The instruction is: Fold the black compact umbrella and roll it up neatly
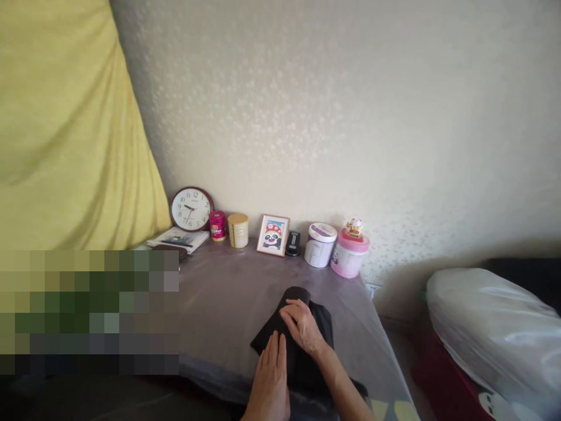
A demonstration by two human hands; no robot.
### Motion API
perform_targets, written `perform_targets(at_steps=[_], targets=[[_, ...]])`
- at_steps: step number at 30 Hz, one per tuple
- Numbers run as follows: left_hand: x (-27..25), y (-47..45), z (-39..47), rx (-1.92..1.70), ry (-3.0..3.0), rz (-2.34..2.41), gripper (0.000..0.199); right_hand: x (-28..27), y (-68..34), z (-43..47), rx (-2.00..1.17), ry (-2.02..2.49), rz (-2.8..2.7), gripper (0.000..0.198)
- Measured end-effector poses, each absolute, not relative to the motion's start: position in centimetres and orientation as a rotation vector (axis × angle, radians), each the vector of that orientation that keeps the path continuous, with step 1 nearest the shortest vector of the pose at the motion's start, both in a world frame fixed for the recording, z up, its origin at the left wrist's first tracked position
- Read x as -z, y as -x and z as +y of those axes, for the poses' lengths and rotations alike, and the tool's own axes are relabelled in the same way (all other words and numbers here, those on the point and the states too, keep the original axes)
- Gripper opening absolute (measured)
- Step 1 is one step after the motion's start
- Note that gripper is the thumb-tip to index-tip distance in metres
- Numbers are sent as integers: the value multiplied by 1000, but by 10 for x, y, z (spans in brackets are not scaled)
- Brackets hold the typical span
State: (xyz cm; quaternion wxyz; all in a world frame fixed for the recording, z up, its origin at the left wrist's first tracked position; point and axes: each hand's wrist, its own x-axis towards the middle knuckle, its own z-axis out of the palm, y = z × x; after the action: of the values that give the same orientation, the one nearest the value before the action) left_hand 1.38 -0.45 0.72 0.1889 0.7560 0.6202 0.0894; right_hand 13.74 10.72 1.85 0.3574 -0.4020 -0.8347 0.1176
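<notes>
A folded black cloth item [293, 297], perhaps a garment, lies on the grey-covered table [219, 316] in front of me. My left hand [270, 365] rests on its near left part, fingers stretched out and held side by side. Farther up, my right hand [301, 327] lies across the cloth with slightly bent fingers pointing left. Neither hand visibly grips the fabric. Part of the cloth is hidden under my hands and right forearm, and its near end spreads toward the table's front edge.
Along the wall stand a clock [191, 209], a pink can [217, 226], a yellow container [238, 230], a framed panda picture [272, 235], a black object [293, 244], a white tub [320, 248] and a pink tub [349, 257] bearing a figurine. Bagged stuff [495, 327] sits right. Lower left is pixelated.
</notes>
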Motion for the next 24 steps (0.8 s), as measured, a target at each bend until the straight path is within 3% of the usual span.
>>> perform_targets(at_steps=[11,18,24], targets=[[-8,-7,-7,-387,-2142,1689,81,-5,-209,115,-280,1648,-1437,31],[-5,0,-1,-581,-1982,1558,76,5,-236,82,-676,1799,-1236,33],[12,3,4,-726,-1925,1486,79,-2,-217,90,-468,1763,-1316,41]])
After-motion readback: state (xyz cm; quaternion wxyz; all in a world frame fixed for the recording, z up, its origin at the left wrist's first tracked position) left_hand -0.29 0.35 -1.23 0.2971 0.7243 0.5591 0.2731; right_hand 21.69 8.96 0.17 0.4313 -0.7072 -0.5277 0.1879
